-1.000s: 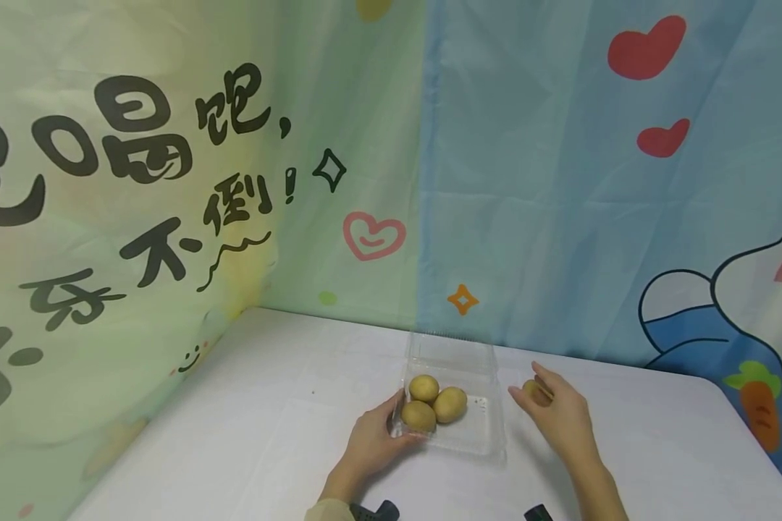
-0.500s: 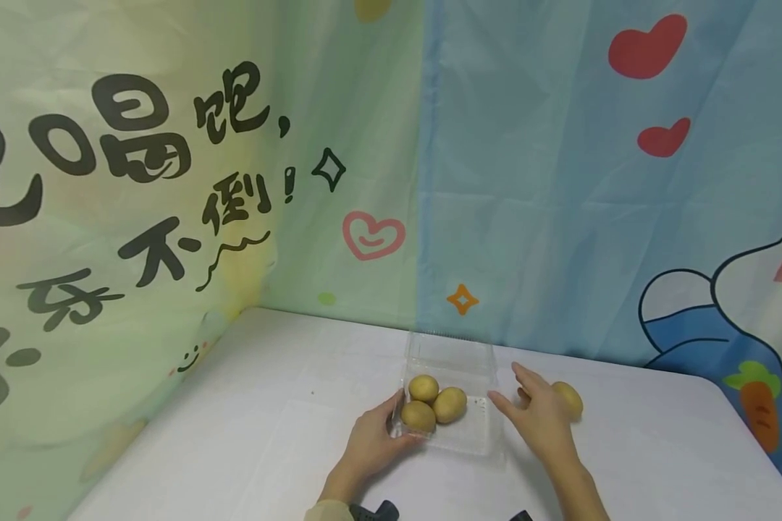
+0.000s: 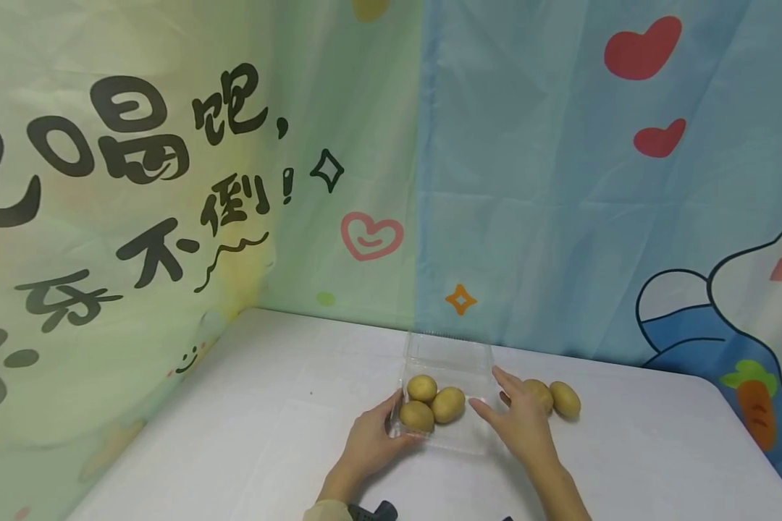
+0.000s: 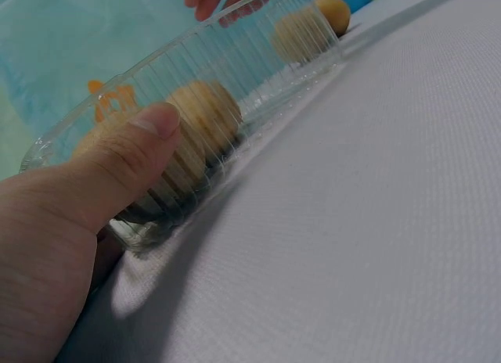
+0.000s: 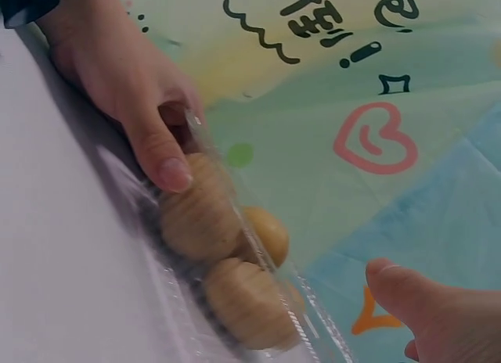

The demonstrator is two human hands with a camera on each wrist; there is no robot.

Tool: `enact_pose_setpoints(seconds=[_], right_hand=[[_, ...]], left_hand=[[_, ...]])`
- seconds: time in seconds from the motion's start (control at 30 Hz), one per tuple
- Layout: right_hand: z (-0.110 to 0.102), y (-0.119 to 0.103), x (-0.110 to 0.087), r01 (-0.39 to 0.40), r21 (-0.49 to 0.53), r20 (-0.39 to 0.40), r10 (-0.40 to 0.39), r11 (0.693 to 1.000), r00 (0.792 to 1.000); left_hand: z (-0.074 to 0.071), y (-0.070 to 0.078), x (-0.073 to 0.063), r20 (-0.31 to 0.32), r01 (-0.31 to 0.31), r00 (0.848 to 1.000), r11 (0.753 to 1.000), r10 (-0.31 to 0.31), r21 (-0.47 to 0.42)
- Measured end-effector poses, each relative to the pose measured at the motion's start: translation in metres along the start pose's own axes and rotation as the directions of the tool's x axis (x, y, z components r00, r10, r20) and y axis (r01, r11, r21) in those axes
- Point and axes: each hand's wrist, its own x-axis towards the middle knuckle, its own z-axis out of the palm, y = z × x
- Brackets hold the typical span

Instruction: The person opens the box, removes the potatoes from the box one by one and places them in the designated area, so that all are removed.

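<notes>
A clear plastic clamshell box (image 3: 463,440) lies on the table with its lid (image 3: 448,350) folded back. Three potatoes (image 3: 449,405) sit in its left part. My left hand (image 3: 370,440) grips the box's left end, and in the left wrist view its thumb (image 4: 129,159) presses on the ribbed wall. My right hand (image 3: 524,423) hovers at the box's right edge, thumb and fingers spread apart, holding nothing. Just right of it, two more potatoes (image 3: 565,400) rest on the table, one partly hidden behind the hand.
The white table (image 3: 287,420) runs back to printed curtains (image 3: 528,217) on the left and behind. Dark wrist-camera mounts (image 3: 383,511) show at the lower edge of the head view.
My right hand has moved left, away from the two potatoes on the table and closer to the box. The left hand keeps its grip on the box in the same place.
</notes>
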Motion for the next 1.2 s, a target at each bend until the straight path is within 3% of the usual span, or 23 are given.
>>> enact_pose_setpoints(seconds=[0.2, 0.33, 0.5, 1.2], right_hand=[[0.011, -0.004, -0.002, 0.046, -0.081, -0.035, -0.049, 0.996, 0.998], [0.016, -0.006, -0.004, 0.077, -0.083, -0.047, -0.081, 0.994, 0.996], [0.02, -0.009, -0.004, 0.092, -0.066, -0.041, -0.094, 0.994, 0.995], [0.036, -0.019, 0.0, 0.106, -0.193, 0.027, -0.103, 0.976, 0.994]], left_hand=[[0.0, -0.001, 0.0, -0.011, -0.011, 1.0, 1.0, 0.011, 0.005], [0.001, -0.002, 0.0, -0.016, -0.021, 1.0, 1.0, 0.021, 0.006], [0.002, -0.003, 0.0, -0.015, -0.014, 1.0, 1.0, 0.015, 0.011], [0.0, 0.001, 0.0, 0.009, 0.005, 1.0, 1.0, -0.005, -0.001]])
